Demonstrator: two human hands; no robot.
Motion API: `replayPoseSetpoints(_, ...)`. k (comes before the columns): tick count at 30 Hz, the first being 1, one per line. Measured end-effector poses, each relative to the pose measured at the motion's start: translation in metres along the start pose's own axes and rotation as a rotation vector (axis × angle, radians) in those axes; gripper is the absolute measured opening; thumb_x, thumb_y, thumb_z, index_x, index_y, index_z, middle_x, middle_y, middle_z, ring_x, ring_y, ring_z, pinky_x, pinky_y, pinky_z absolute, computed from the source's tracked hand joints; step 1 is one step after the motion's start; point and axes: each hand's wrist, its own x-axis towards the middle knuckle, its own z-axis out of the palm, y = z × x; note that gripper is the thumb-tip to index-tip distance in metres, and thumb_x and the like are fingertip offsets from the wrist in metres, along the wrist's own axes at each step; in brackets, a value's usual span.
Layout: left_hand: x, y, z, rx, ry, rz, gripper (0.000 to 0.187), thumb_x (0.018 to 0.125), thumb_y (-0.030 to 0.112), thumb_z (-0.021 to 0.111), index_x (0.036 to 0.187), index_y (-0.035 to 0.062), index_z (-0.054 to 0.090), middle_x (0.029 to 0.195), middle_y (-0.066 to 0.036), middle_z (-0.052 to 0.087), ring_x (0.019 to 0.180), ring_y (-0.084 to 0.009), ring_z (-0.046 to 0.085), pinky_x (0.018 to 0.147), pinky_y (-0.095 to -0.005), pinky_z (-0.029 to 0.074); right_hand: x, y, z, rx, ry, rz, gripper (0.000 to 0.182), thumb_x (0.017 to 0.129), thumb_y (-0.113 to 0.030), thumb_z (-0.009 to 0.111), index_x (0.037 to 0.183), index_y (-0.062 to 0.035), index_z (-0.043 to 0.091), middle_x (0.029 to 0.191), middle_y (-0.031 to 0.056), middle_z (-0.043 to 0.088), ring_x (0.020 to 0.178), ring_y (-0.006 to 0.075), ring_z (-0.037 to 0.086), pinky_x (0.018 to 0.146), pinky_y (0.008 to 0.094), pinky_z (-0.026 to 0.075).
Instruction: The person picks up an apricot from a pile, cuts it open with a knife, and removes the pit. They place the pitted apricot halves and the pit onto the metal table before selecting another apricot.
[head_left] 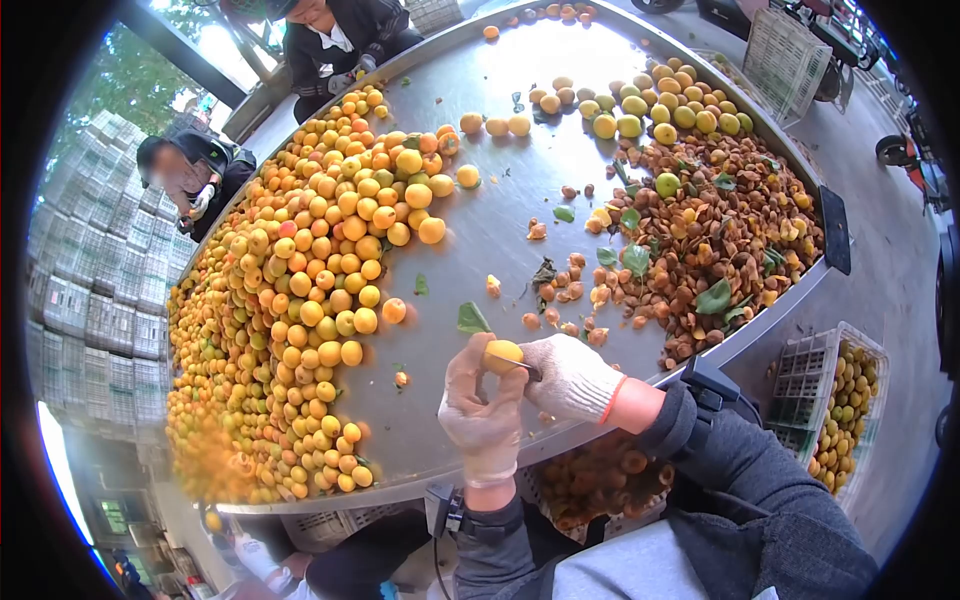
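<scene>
A yellow apricot is pinched in the thin-gloved fingers of my left hand, above the near edge of the metal table. My right hand, in a white knitted glove with a red cuff edge, is closed around a small knife. Its blade lies against the lower right side of the apricot; the handle is hidden in my fist. Just behind my left fingertips is a green leaf.
Whole apricots are heaped along the left side. Brown pits and scraps pile up at right, near greenish fruit and a dark phone-like slab on the rim. A crate stands lower right. Two co-workers are across the table.
</scene>
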Motion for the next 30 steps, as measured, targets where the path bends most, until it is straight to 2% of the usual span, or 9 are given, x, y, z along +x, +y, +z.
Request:
replayPoseSetpoints(2,0.003,0.009,0.005,-0.529,0.048,-0.215,0.040,0.082,0.004,0.072,0.119,-0.0026,0.060,0.110,-0.010,0.064,0.100,-0.0171,0.060,0.087,-0.0286,0.049,0.000,0.004,0.001,0.014,0.044,-0.077,0.027,0.079,-0.011,0.061,0.106,-0.0105,0.065,0.084,0.0156,0.067,0.076,0.0351,0.065,0.067,0.0390,0.051)
replayPoseSetpoints(6,0.008,0.001,-0.008,-0.642,-0.120,-0.426,0.040,0.078,0.005,0.076,0.114,-0.0038,0.062,0.113,-0.008,0.063,0.100,-0.0157,0.060,0.090,-0.0279,0.047,-0.001,0.005,0.002,-0.048,0.100,-0.126,0.027,0.080,-0.011,0.060,0.106,-0.0116,0.065,0.084,0.0171,0.066,0.076,0.0365,0.064,0.067,0.0402,0.051)
replayPoseSetpoints(11,0.001,0.014,-0.003,0.108,-0.075,-0.016,0.043,0.077,0.004,0.077,0.116,-0.0037,0.060,0.109,-0.009,0.065,0.093,-0.0182,0.062,0.089,-0.0291,0.047,-0.002,0.006,0.000,-0.026,0.022,-0.064,0.024,0.081,-0.012,0.059,0.103,-0.0115,0.066,0.081,0.0184,0.065,0.075,0.0381,0.063,0.066,0.0421,0.050)
replayPoseSetpoints(15,0.002,0.014,-0.004,0.242,-0.076,0.135,0.047,0.075,0.007,0.080,0.116,-0.0038,0.060,0.108,-0.009,0.065,0.093,-0.0165,0.062,0.088,-0.0291,0.047,-0.001,0.007,0.003,-0.035,0.022,-0.111,0.031,0.074,-0.007,0.064,0.105,-0.0093,0.065,0.080,0.0141,0.066,0.078,0.0339,0.065,0.069,0.0380,0.051)
replayPoseSetpoints(17,0.001,0.011,0.001,-0.604,-0.068,-0.225,0.043,0.078,0.012,0.078,0.117,0.0001,0.061,0.114,-0.008,0.064,0.098,-0.0187,0.062,0.087,-0.0289,0.049,-0.001,0.006,0.003,-0.041,0.060,-0.177,0.032,0.073,-0.006,0.064,0.105,-0.0089,0.065,0.081,0.0138,0.066,0.078,0.0335,0.065,0.069,0.0379,0.051)
replayPoseSetpoints(18,0.002,0.006,0.000,-0.604,-0.067,-0.224,0.043,0.078,0.012,0.078,0.117,0.0001,0.061,0.114,-0.008,0.064,0.098,-0.0187,0.062,0.087,-0.0289,0.049,-0.001,0.008,0.005,-0.053,0.067,-0.151,0.033,0.073,-0.005,0.064,0.105,-0.0087,0.065,0.082,0.0137,0.066,0.079,0.0335,0.065,0.069,0.0379,0.051)
replayPoseSetpoints(24,0.006,0.007,-0.012,-0.267,-0.209,-0.233,0.044,0.081,0.017,0.077,0.117,0.0006,0.059,0.111,-0.007,0.064,0.096,-0.0221,0.063,0.085,-0.0349,0.050,-0.002,0.013,0.004,-0.094,0.056,-0.137,0.033,0.071,-0.004,0.064,0.103,-0.0088,0.065,0.085,0.0137,0.066,0.080,0.0335,0.065,0.070,0.0381,0.052)
replayPoseSetpoints(26,0.010,0.004,-0.017,0.528,-0.253,0.290,0.044,0.080,0.017,0.077,0.116,0.0008,0.060,0.110,-0.007,0.065,0.095,-0.0198,0.063,0.083,-0.0338,0.051,-0.001,0.016,0.004,-0.101,0.009,-0.083,0.032,0.071,-0.004,0.064,0.103,-0.0091,0.066,0.085,0.0137,0.066,0.080,0.0337,0.065,0.070,0.0384,0.052)
replayPoseSetpoints(30,0.008,0.003,-0.012,0.462,-0.242,0.240,0.046,0.078,0.009,0.077,0.119,0.0003,0.059,0.111,-0.009,0.064,0.097,-0.0185,0.062,0.083,-0.0318,0.052,0.000,0.016,0.005,-0.083,-0.018,-0.073,0.033,0.071,-0.004,0.065,0.103,-0.0094,0.066,0.086,0.0140,0.066,0.081,0.0343,0.064,0.070,0.0391,0.051)
